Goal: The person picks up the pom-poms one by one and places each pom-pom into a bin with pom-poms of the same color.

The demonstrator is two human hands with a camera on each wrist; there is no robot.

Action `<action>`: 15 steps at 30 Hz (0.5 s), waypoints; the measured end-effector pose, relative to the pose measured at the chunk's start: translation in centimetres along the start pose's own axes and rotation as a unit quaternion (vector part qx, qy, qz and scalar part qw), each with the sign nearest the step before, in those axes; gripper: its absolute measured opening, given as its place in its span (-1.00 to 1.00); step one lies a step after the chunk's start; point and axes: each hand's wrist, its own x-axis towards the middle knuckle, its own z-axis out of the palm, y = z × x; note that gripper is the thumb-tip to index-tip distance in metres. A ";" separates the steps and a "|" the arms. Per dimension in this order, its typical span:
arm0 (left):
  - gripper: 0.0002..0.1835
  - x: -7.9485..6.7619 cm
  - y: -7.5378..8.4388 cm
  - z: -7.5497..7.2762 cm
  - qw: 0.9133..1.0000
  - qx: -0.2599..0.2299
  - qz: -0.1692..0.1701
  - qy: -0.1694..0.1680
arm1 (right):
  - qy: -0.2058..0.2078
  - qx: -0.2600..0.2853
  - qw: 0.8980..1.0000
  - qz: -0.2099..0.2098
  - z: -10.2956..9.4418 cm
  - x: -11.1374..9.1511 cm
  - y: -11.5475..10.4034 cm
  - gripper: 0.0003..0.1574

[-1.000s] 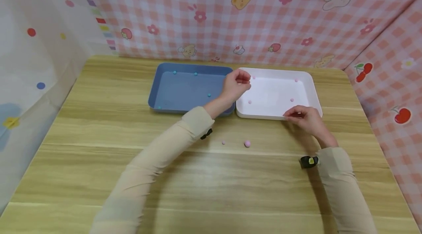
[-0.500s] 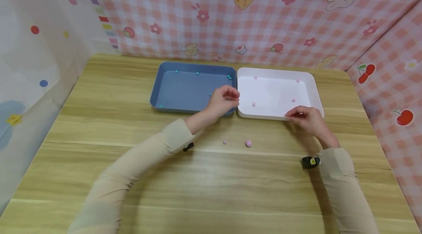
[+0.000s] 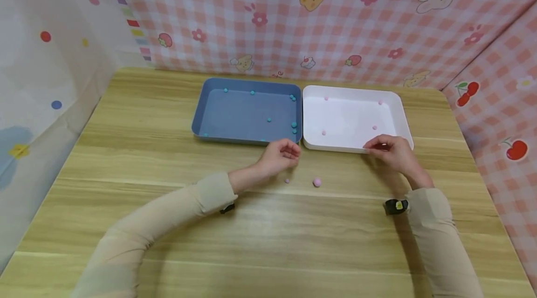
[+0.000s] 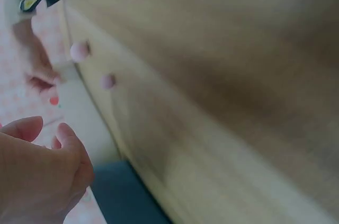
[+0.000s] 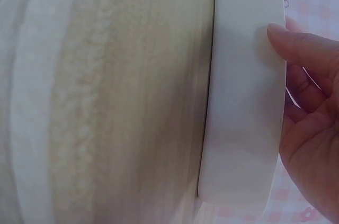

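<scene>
My left hand (image 3: pixel 278 159) hovers over the table just in front of the blue tray (image 3: pixel 239 137), fingers loosely curled. In the left wrist view its thumb and index fingertips are apart with nothing between them. Just beyond that hand lie a small pink ball (image 3: pixel 287 181) and a larger pink ball (image 3: pixel 317 182). My right hand (image 3: pixel 393 154) pinches the front rim of the white tray (image 3: pixel 335 148); in the right wrist view the thumb (image 5: pixel 296 46) presses the outer wall and the other fingers are behind the rim. Several small pink balls (image 3: pixel 375 128) lie spread inside the white tray.
Several teal balls (image 3: pixel 269 120) lie in the blue tray, which stands side by side with the white one. Both trays sit near the table's (image 3: pixel 268 242) back edge. Pink checked cloth (image 3: pixel 268 4) hangs behind, with more cloth at both sides.
My left hand has drawn back from over the white tray, leftward and toward me, uncovering teal balls in the blue tray. My right hand stays on the white tray's rim.
</scene>
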 end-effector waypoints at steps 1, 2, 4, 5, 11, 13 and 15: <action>-0.74 -0.2 -0.2 0.1 1.000 0.006 0.003 -0.001 | 0.000 -0.003 1.000 0.000 0.1 0.0 0.3 -0.82; -0.75 -0.4 -0.4 0.2 1.000 0.012 0.005 -0.002 | 0.000 -0.003 1.000 -0.001 0.1 0.0 0.5 -0.82; -0.74 -0.7 -0.7 0.3 1.000 0.021 0.004 -0.005 | 0.000 -0.006 1.000 0.000 0.1 0.0 0.8 -0.82; -0.73 -0.9 -0.8 0.4 1.000 0.026 0.002 -0.006 | 0.000 -0.006 1.000 0.000 0.1 0.0 0.8 -0.83; -0.69 -1.4 -1.3 0.7 0.999 0.046 -0.004 0.001 | -0.003 0.005 1.000 0.002 -0.3 -0.1 -1.2 -0.84; -0.68 -1.5 -1.6 0.7 0.999 0.054 -0.008 0.002 | -0.005 0.007 1.000 0.000 -0.5 -0.2 -2.1 -0.84; -0.68 -1.6 -1.8 0.8 0.998 0.066 -0.017 -0.004 | -0.006 0.007 1.000 -0.001 -0.5 -0.2 -2.3 -0.85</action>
